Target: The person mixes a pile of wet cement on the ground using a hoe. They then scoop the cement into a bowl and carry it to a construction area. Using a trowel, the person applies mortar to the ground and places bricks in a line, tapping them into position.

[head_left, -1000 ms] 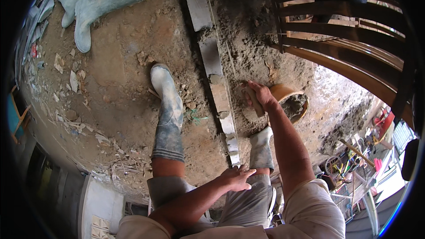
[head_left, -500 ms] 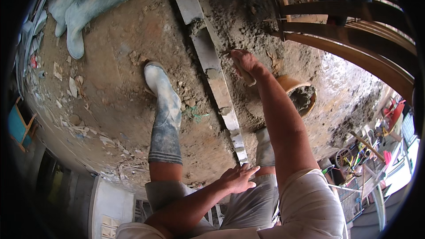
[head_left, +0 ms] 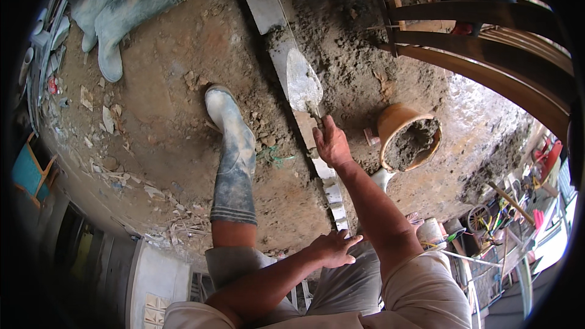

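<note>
My right hand [head_left: 333, 141] is closed round the handle of a trowel. The pale, mortar-smeared trowel blade [head_left: 303, 82] lies over a narrow row of grey blocks [head_left: 262, 0] and points away from me. Mortar [head_left: 280, 35] shows in the joint beyond the blade. A thin line runs along the row's right edge at the far end. Over my right thigh, near the row's closest end, my left hand [head_left: 335, 249] has its fingers apart and holds nothing. To the right of my right hand stands an orange-brown bucket [head_left: 390, 123] with grey mortar [head_left: 413, 145] in it.
My booted leg [head_left: 228, 140] stands left of the row. Another pair of rubber boots [head_left: 125, 21] is at the far left. Dark curved slats [head_left: 475, 39] rise at the far right. Tools and scrap [head_left: 487, 219] crowd the right side; rubble [head_left: 146, 192] litters the left.
My right hand has come nearer to me and turned, so the trowel blade now shows flat over the blocks. The bucket is no longer behind my forearm. My left hand stays spread.
</note>
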`<state>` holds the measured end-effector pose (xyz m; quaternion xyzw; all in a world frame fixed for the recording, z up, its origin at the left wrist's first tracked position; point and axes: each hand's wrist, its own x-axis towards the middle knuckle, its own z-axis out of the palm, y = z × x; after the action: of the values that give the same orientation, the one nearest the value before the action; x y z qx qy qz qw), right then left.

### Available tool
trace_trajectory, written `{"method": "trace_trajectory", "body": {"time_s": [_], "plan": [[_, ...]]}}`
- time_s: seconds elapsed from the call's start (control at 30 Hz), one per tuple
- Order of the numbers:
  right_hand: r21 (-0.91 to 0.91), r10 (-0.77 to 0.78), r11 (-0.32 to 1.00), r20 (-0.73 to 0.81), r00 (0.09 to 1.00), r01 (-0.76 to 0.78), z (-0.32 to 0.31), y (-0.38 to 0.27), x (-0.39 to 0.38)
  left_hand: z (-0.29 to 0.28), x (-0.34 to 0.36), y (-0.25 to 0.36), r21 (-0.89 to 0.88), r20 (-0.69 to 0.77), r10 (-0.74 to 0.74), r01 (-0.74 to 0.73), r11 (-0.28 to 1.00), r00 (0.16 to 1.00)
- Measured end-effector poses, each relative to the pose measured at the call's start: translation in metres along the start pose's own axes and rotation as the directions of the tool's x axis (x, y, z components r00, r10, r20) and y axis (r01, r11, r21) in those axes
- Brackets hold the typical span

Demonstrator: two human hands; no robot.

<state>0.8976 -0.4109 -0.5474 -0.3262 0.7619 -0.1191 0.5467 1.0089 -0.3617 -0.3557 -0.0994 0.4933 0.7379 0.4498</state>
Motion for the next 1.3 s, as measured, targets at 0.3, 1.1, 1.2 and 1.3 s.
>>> {"method": "trace_trajectory", "body": {"time_s": [0.3, 1.1, 1.2, 1.3], "plan": [[-0.061, 0.188, 0.980, -0.037, 0.981, -0.190, 0.051, -0.023, 0.082, 0.001, -0.004, 0.003, -0.058, -0.050, 0.006, -0.008, 0.998, 0.999], [-0.323, 0.088, 0.942, -0.015, 0.996, -0.088, 0.049, -0.022, 0.078, -0.008, -0.013, 0.005, -0.089, -0.065, 0.037, -0.043, 0.995, 0.997], [-0.312, 0.117, 0.944, 0.015, 0.993, -0.106, 0.050, -0.030, 0.057, -0.010, -0.015, 0.004, -0.120, -0.035, 0.033, -0.037, 0.992, 0.999], [-0.334, 0.159, 0.933, 0.042, 0.986, -0.136, 0.046, -0.030, 0.043, -0.010, -0.017, 0.004, -0.118, -0.047, 0.042, -0.048, 0.992, 0.998]]}}
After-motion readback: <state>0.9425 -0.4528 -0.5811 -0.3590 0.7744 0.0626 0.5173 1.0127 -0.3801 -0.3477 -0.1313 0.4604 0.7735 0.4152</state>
